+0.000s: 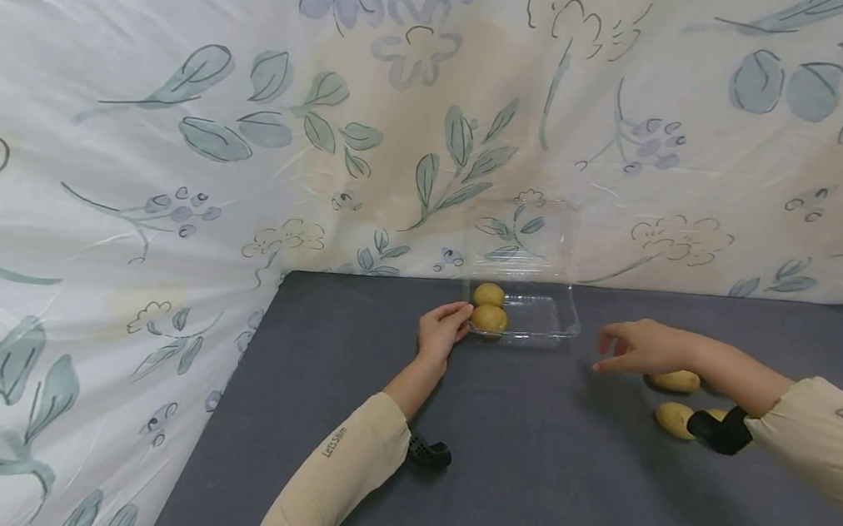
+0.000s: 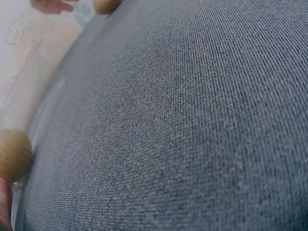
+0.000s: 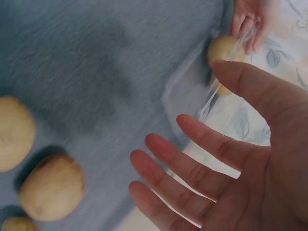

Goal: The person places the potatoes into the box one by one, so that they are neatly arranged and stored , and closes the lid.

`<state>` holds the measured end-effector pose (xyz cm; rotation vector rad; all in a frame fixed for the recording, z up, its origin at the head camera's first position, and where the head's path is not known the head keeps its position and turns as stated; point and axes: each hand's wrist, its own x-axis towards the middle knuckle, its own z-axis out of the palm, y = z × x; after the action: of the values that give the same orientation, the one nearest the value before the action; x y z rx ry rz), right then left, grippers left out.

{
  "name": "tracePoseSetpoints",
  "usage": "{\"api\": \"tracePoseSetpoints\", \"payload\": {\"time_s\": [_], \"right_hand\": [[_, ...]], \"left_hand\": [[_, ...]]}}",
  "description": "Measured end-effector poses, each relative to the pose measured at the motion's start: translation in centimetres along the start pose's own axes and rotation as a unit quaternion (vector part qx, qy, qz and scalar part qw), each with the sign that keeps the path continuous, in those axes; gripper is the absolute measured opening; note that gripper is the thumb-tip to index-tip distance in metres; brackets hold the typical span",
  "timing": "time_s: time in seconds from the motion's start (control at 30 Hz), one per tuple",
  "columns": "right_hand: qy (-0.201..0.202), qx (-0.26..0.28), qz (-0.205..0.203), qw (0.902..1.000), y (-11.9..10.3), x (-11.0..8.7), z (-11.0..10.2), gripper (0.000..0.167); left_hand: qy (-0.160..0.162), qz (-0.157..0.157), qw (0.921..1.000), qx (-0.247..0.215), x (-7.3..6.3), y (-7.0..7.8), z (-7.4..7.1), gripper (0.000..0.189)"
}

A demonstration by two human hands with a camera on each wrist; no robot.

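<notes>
A clear plastic clamshell container [image 1: 541,313] stands at the back of the table, its lid [image 1: 555,241] raised against the cloth behind. Two potatoes [image 1: 489,318] lie in its left end, one behind the other. At the near left corner, my left hand [image 1: 440,331] pinches the container's rim between thumb and fingers. My right hand [image 1: 640,347] is held above the table to the right of the container, fingers spread and relaxed. Nothing is in its palm in the right wrist view. Below and beside that hand lie several loose potatoes [image 3: 53,188], partly hidden by the forearm in the head view.
A dark grey cloth [image 1: 525,456] covers the table. Behind it and along the left hangs a pale curtain [image 1: 403,128] printed with leaves and flowers. Black wrist devices [image 1: 431,454] stick out from both sleeves, close over the tabletop.
</notes>
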<state>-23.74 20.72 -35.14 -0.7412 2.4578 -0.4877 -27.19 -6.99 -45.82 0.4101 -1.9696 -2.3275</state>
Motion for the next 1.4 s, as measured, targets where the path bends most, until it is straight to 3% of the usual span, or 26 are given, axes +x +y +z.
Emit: {"api": "tracePoseSetpoints", "payload": {"time_s": [0.7, 0.9, 1.13, 1.4], "right_hand": [[0.078, -0.075, 0.034, 0.9935, 4.3, -2.0, 0.9, 0.031], [0.083, -0.063, 0.052, 0.9932, 5.2, -2.2, 1.8, 0.035], [0.074, -0.044, 0.038, 0.9956, 6.9, -2.1, 2.4, 0.035], [0.066, -0.063, 0.056, 0.9943, 8.2, -2.3, 3.0, 0.033]], "left_hand": [[0.003, -0.007, 1.0000, 0.002, 0.1, -0.2, 0.1, 0.021], [0.002, -0.005, 1.0000, -0.001, 0.2, -0.3, 0.2, 0.021], [0.004, -0.007, 0.9999, -0.006, 0.0, -0.2, 0.0, 0.021], [0.004, -0.003, 1.0000, -0.008, 0.1, -0.3, 0.0, 0.021]]}}
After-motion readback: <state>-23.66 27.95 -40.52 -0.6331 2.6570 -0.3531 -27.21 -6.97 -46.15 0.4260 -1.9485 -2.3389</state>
